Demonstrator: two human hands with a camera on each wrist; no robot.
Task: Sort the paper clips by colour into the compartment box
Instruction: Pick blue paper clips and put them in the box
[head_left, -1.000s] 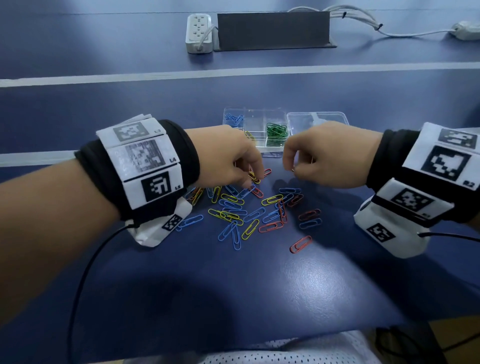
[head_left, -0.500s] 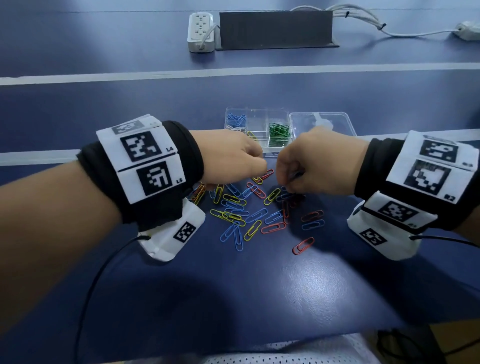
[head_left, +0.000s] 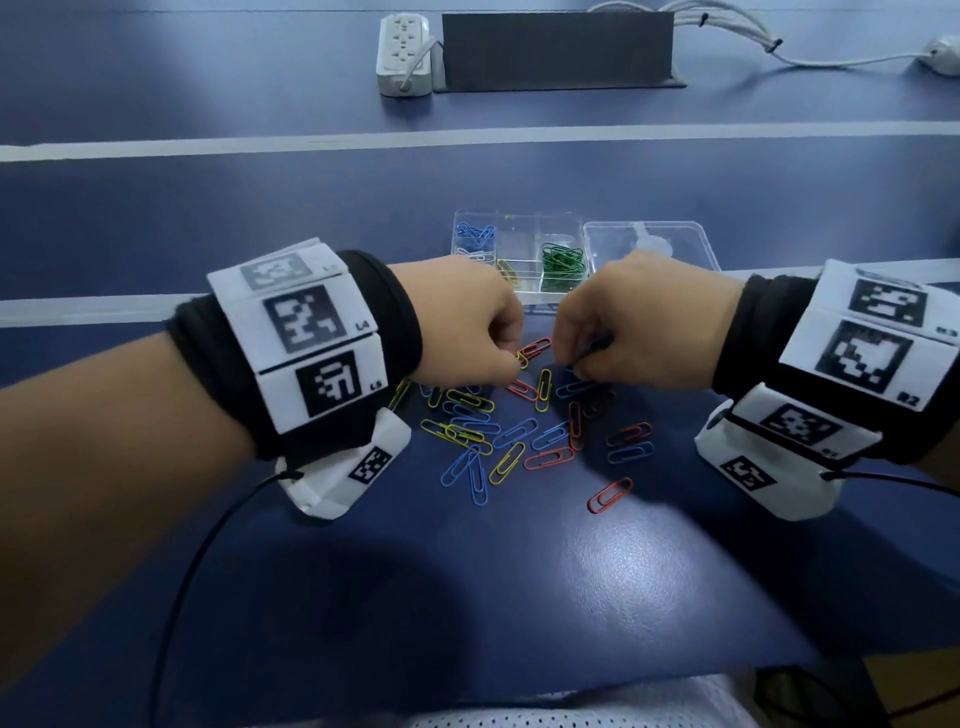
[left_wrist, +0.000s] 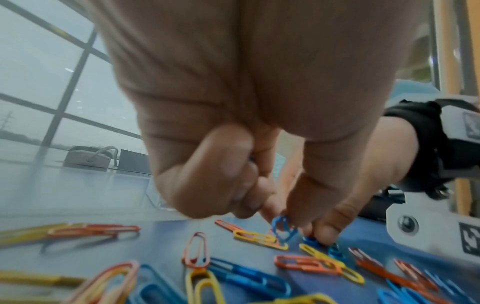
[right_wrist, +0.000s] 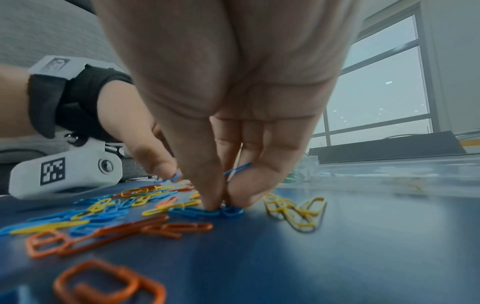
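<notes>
Paper clips (head_left: 511, 441) lie scattered on the blue table (head_left: 519, 597), just in front of the compartment box (head_left: 519, 249). Left hand (head_left: 462, 322) pinches a blue clip (left_wrist: 281, 227). Right hand (head_left: 639, 322) pinches another blue clip (right_wrist: 207, 211) against the table.

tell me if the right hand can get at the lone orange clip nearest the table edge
Probably yes. The orange paper clip lies alone on bare table, nothing on it, just inward of the right hand. But its fingers already pinch a blue clip, so it may need emptying first.
</notes>
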